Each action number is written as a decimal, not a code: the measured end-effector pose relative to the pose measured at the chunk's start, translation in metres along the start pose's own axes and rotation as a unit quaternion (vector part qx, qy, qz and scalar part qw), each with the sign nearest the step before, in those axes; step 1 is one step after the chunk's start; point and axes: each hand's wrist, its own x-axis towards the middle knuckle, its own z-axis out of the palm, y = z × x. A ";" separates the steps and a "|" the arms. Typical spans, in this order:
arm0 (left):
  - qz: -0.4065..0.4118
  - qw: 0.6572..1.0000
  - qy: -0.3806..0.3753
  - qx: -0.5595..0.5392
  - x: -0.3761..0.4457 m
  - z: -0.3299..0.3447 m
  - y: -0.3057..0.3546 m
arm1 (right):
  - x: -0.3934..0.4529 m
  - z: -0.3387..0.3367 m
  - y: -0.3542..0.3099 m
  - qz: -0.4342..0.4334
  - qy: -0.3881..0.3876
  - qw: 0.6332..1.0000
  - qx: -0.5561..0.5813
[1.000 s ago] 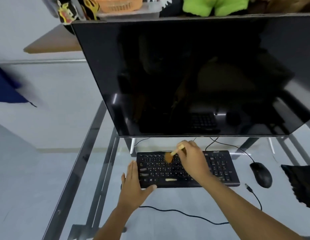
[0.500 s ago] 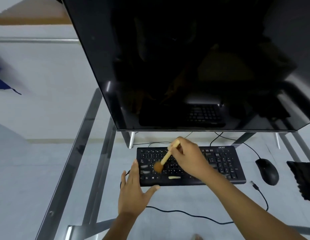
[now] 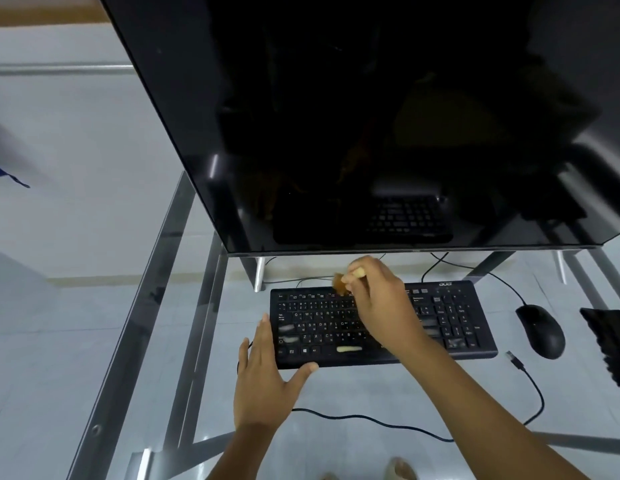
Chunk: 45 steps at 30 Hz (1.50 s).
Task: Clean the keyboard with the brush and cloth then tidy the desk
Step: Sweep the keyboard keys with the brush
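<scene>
Two hands on keyboard

Head-worn view, forward and down over keyboard

Clear glass desk top on a grey metal frame. Directly on the glass: flat black keyboard near the middle, oval black mouse just beside its right end, dark crumpled cloth at the far right edge, thin black cable with a loose USB plug in front, and silver monitor feet behind the keyboard.
</scene>
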 end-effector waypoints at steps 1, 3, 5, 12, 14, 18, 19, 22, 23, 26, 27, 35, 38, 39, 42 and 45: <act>0.003 1.000 0.004 0.002 0.001 0.001 0.000 | 0.001 0.000 -0.002 0.016 -0.005 0.999 0.039; 0.010 1.000 0.012 0.011 0.001 0.002 -0.001 | 0.000 0.005 -0.007 0.037 -0.102 0.992 0.065; 0.020 0.999 0.022 0.017 0.001 0.002 -0.001 | 0.001 0.010 -0.006 0.005 -0.110 0.994 0.008; 0.006 1.000 0.013 0.018 0.000 0.003 -0.001 | 0.011 0.024 -0.016 0.007 -0.075 0.997 0.032; -0.008 1.000 0.003 0.014 -0.001 0.004 -0.001 | 0.012 0.030 -0.021 -0.012 -0.036 0.999 0.008; -0.018 1.000 -0.006 0.015 0.001 0.003 0.000 | 0.017 0.038 -0.033 -0.053 -0.035 0.997 0.048; -0.023 1.000 -0.008 0.016 0.001 0.003 0.000 | 0.015 0.041 -0.035 -0.063 -0.069 0.995 0.038; -0.015 1.000 -0.001 0.014 0.001 0.003 -0.001 | 0.016 0.045 -0.028 -0.048 -0.038 0.998 -0.024; -0.005 1.000 0.004 0.016 0.001 0.003 0.000 | 0.017 0.044 -0.026 -0.036 -0.017 0.999 -0.014; 0.002 1.000 0.009 0.020 0.003 0.002 0.000 | 0.013 0.043 -0.023 -0.066 -0.039 0.997 0.016; -0.001 1.000 0.008 0.021 0.002 0.002 0.000 | 0.011 0.043 -0.025 -0.076 -0.065 0.995 -0.003; 0.024 0.999 0.034 0.029 0.003 0.002 0.002 | 0.002 0.022 -0.011 0.002 -0.071 0.997 0.006; 0.040 0.998 0.039 0.029 0.003 0.003 0.002 | 0.001 0.014 -0.005 0.011 0.007 0.999 -0.036; 0.045 0.998 0.045 0.028 0.003 0.003 0.003 | 0.001 0.011 -0.005 0.006 0.011 0.999 -0.031; 0.046 0.997 0.051 0.031 0.003 0.002 0.003 | -0.006 0.013 -0.010 -0.019 -0.087 0.996 -0.017; 0.032 0.998 0.037 0.034 0.003 0.003 0.001 | -0.012 0.015 -0.006 -0.003 -0.042 0.995 -0.088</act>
